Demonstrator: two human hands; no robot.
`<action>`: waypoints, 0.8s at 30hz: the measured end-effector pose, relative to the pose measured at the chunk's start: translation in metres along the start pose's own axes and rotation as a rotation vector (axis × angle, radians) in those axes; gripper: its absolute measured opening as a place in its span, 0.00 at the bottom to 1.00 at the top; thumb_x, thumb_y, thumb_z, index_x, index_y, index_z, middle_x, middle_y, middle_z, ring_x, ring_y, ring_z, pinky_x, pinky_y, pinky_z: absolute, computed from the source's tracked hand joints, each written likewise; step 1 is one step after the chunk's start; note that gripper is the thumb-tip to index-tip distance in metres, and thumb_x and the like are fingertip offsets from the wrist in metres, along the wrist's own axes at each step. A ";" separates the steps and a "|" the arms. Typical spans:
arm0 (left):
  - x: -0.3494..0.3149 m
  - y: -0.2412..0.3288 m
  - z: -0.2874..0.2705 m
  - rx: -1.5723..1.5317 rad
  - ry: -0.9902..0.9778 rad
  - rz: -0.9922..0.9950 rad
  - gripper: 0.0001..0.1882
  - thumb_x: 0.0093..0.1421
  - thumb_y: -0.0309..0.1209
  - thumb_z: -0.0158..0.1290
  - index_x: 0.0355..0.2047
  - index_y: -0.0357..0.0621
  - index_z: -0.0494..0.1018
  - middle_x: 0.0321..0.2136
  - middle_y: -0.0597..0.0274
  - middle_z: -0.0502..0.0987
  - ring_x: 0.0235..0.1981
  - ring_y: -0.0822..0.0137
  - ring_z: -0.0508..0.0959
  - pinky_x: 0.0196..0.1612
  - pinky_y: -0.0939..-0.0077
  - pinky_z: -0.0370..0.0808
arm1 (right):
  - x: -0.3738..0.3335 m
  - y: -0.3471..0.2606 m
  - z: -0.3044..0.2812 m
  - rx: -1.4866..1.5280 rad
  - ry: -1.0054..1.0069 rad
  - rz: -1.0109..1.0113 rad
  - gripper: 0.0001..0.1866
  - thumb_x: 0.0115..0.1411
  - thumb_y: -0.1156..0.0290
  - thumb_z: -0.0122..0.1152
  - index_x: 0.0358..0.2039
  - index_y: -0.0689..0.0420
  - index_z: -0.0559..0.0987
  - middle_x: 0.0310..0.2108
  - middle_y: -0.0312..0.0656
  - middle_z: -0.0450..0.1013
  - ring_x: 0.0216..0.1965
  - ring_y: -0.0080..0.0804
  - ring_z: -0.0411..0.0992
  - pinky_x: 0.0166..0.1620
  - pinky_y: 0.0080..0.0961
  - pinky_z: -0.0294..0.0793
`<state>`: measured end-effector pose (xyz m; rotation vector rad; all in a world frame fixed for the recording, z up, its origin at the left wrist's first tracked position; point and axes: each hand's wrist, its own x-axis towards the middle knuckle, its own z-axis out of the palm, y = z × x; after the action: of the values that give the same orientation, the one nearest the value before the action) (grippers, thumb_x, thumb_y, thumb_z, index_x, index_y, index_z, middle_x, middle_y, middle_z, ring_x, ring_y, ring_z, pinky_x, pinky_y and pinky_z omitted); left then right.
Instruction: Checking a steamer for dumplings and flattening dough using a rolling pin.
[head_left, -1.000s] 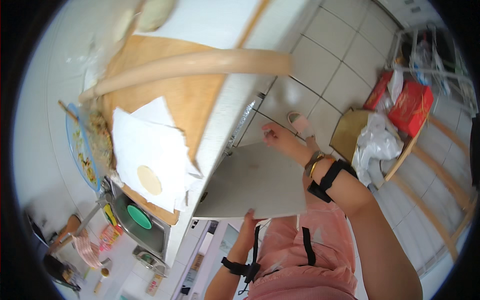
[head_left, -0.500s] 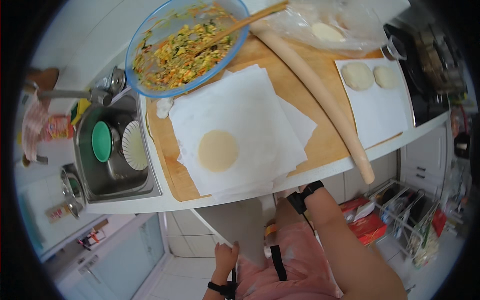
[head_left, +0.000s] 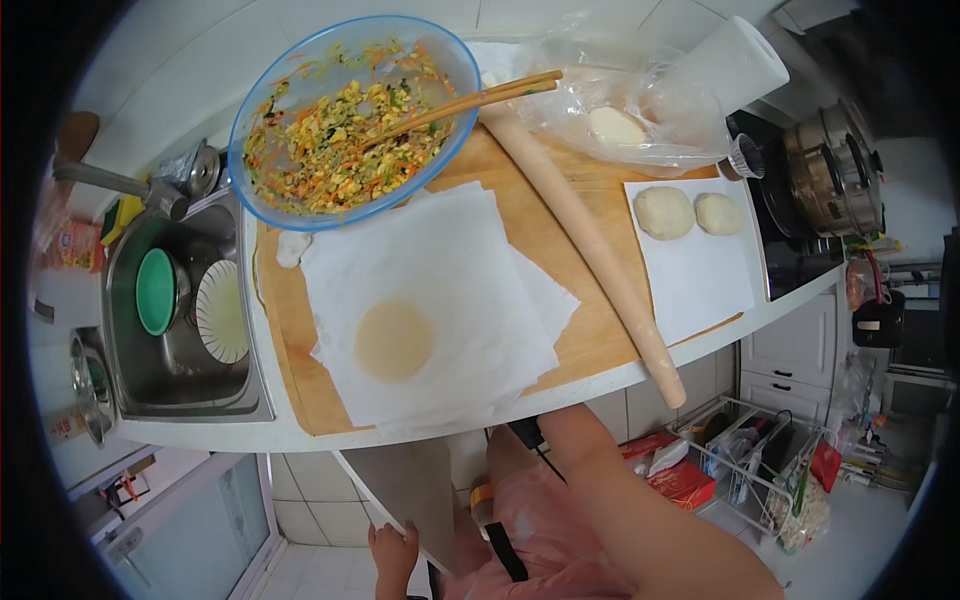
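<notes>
Holding open of a cabinet door (head_left: 400, 490) under the counter (head_left: 200, 434): opening judged done, closing not yet.

The door's free edge is pinched by the curled fingers of the left hand (head_left: 393, 548); the right hand is hidden below the counter edge, so its state cannot be told. No item is seen brought out. Above, white sheets (head_left: 470, 260) are stacked on the wooden board (head_left: 298, 380), and a pale disc (head_left: 394, 340) is seen there; whether it is flattened dough cannot be told. The rolling pin (head_left: 585, 230) is laid beside them, one end overhanging. Vegetable mix (head_left: 345, 125) is judged already stirred; two dough balls (head_left: 664, 213) are left unflattened.
</notes>
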<state>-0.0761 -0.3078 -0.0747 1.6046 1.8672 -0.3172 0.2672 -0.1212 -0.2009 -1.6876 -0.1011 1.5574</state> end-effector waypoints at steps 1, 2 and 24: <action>0.001 -0.001 0.001 0.002 0.001 0.003 0.20 0.59 0.40 0.47 0.20 0.35 0.74 0.20 0.51 0.73 0.29 0.50 0.75 0.57 0.51 0.60 | -0.001 0.001 0.001 0.002 -0.001 0.005 0.22 0.60 0.70 0.51 0.54 0.63 0.66 0.43 0.48 0.73 0.44 0.36 0.71 0.46 0.28 0.70; 0.002 -0.004 0.002 -0.004 0.027 0.031 0.20 0.59 0.40 0.47 0.20 0.35 0.74 0.19 0.51 0.73 0.28 0.50 0.75 0.57 0.50 0.61 | 0.000 0.000 0.001 0.003 -0.005 0.000 0.22 0.60 0.70 0.51 0.54 0.63 0.66 0.43 0.48 0.73 0.44 0.36 0.71 0.47 0.28 0.70; 0.004 0.018 -0.063 0.314 -0.252 0.042 0.24 0.60 0.43 0.46 0.16 0.35 0.74 0.17 0.46 0.74 0.21 0.45 0.74 0.29 0.54 0.72 | -0.013 0.014 0.022 0.041 0.005 -0.015 0.25 0.61 0.70 0.50 0.58 0.63 0.62 0.46 0.50 0.72 0.47 0.38 0.70 0.50 0.26 0.67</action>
<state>-0.0787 -0.2645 -0.0253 1.7125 1.6479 -0.7896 0.2387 -0.1272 -0.1966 -1.6546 -0.0786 1.5338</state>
